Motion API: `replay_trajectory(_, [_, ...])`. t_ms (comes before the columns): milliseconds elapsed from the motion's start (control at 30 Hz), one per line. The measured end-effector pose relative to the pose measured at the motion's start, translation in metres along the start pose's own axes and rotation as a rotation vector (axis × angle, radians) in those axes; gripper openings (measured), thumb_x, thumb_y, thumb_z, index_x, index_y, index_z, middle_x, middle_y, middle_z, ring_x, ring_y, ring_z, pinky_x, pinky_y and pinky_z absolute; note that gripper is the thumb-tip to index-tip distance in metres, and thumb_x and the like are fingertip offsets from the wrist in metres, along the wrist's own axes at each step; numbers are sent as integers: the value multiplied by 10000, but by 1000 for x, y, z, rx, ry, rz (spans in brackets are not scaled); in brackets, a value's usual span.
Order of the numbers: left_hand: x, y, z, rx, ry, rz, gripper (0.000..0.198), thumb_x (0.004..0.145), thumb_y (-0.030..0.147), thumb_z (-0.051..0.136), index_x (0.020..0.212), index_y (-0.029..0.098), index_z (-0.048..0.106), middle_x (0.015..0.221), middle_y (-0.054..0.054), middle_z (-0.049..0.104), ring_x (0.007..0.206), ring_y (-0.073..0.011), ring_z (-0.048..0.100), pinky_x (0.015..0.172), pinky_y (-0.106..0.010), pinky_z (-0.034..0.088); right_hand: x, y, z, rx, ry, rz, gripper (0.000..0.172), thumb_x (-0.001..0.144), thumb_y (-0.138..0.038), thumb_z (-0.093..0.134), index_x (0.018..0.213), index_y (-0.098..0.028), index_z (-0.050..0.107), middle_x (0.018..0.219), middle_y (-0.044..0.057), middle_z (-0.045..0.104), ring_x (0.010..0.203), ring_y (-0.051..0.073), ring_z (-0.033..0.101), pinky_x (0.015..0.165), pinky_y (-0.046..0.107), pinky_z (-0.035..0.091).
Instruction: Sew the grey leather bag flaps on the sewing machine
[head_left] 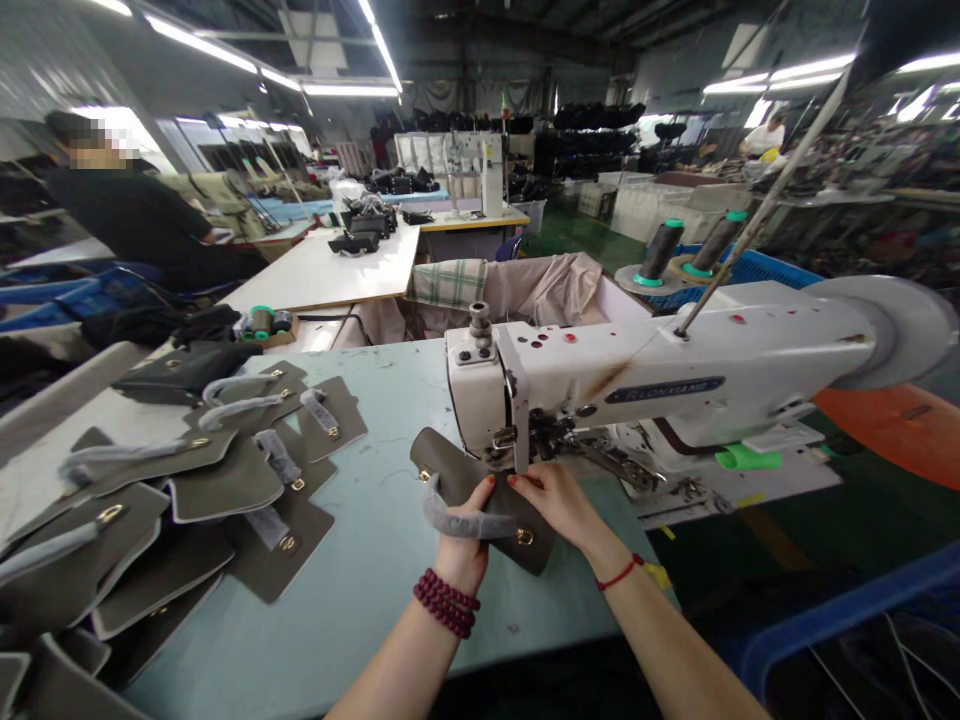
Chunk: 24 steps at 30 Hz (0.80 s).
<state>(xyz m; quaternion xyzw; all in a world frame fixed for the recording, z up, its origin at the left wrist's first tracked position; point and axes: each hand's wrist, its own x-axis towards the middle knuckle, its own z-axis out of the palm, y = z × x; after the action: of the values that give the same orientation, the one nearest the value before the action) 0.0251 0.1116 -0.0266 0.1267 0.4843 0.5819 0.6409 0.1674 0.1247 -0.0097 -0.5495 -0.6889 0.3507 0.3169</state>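
One dark panel [452, 455], its handle [491, 525] already attached, sits at the sewing machine [660, 360], in the grip of left hand [463, 558] and right hand [559, 503]; similar panels [217, 485] cover the desk's [352, 580] left, whether finished or waiting unclear.

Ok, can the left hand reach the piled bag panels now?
Probably, once the left hand releases the bag panel at the sewing machine; only tabletop appears between hand and pile.
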Motion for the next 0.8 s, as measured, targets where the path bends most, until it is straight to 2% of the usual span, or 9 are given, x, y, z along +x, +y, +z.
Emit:
replay_trajectory(333, [8, 12, -2, 112, -84, -43, 317, 622, 228, 799, 896, 124, 678, 1011, -151, 681, 884, -287, 680, 850, -422, 533, -2, 0, 9, 3, 76, 0, 325, 899, -284, 511, 622, -158, 623, 576, 4, 575, 576, 131, 529, 492, 217, 284])
replay_trajectory(500, [17, 31, -6, 192, -241, -38, 423, 614, 208, 802, 1007, 134, 666, 1058, -127, 690, 883, -255, 683, 840, -391, 542, -7, -3, 17, 17, 88, 33, 325, 913, -267, 491, 650, -149, 640, 604, 18, 609, 601, 139, 549, 511, 220, 300])
replay_trajectory(633, [20, 47, -10, 271, -368, -81, 529, 587, 199, 815, 1081, 110, 646, 1098, -165, 684, 932, -286, 674, 847, -423, 537, -12, -4, 20, 51, 76, 47, 322, 920, -253, 477, 673, -147, 653, 622, 21, 630, 609, 145, 571, 528, 222, 314])
replay_trajectory(800, [20, 60, -3, 321, -366, 32, 648, 525, 151, 837, 1139, 127, 631, 1142, -165, 673, 1026, -292, 645, 887, -376, 520, -16, -5, 24, 102, 82, 57, 304, 917, -282, 484, 704, -146, 654, 657, 28, 645, 628, 155, 580, 555, 222, 352])
